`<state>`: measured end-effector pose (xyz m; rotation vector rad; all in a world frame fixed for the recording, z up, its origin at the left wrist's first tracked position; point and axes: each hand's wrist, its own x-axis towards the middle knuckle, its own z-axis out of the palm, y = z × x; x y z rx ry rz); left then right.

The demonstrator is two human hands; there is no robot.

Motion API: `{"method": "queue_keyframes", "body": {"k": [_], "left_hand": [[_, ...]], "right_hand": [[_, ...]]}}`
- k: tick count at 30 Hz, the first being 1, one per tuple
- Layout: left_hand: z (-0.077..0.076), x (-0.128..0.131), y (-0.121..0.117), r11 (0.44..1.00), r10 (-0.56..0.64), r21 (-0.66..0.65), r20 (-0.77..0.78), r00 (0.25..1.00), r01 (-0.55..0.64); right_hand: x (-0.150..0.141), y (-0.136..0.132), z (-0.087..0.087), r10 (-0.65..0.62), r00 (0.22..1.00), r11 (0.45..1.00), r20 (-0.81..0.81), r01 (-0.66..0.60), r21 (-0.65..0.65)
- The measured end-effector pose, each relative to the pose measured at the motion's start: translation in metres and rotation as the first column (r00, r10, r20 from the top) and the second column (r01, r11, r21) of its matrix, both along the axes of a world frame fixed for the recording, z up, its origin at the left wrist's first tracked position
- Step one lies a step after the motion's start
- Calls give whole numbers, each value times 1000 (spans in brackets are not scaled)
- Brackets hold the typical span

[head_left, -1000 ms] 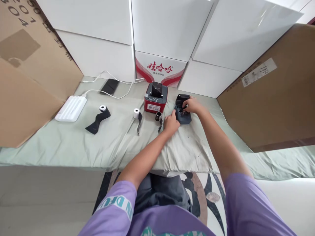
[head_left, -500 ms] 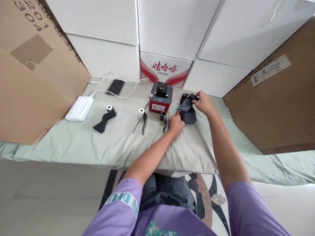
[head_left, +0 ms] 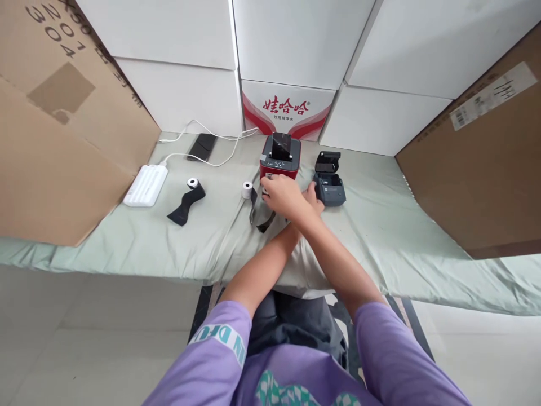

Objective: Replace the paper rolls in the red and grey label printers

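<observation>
My right hand crosses over my left arm and is closed around a paper roll in front of the red receipt printer. The roll is mostly hidden by the fingers; a black paper strip trails below them. My left hand grips the left side of a small dark portable printer, whose lid stands up. The portable printer's paper bay shows no roll. Left of my right hand, a white-ended paper roll stands with its dark tail hanging forward.
Farther left lie another paper roll with a black tail, a white power bank with a cable, and a dark phone. Cardboard boxes flank the cloth-covered table; white boxes line the back.
My right hand has carried the roll out of the portable printer and leftward across my left arm. My left hand has shifted slightly right, against the printer's side.
</observation>
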<state>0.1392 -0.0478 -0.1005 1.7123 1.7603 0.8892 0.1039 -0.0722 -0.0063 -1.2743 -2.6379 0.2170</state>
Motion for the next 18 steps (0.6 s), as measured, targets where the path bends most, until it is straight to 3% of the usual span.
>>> {"method": "queue_keyframes", "body": {"k": [4, 10, 15, 18], "left_hand": [[7, -1, -6, 1000, -27, -8, -40, 999, 27], [12, -1, -6, 998, -40, -52, -48, 998, 38], [5, -2, -4, 999, -44, -6, -8, 999, 44], [2, -1, -1, 999, -37, -22, 42, 998, 38]], "right_hand": [[-12, 0, -17, -25, 989, 999, 148, 28, -18], [-25, 13, -3, -5, 1000, 997, 15, 3, 78], [-51, 28, -14, 96, 995, 995, 33, -97, 7], [-40, 34, -2, 126, 976, 989, -178, -138, -55]]}}
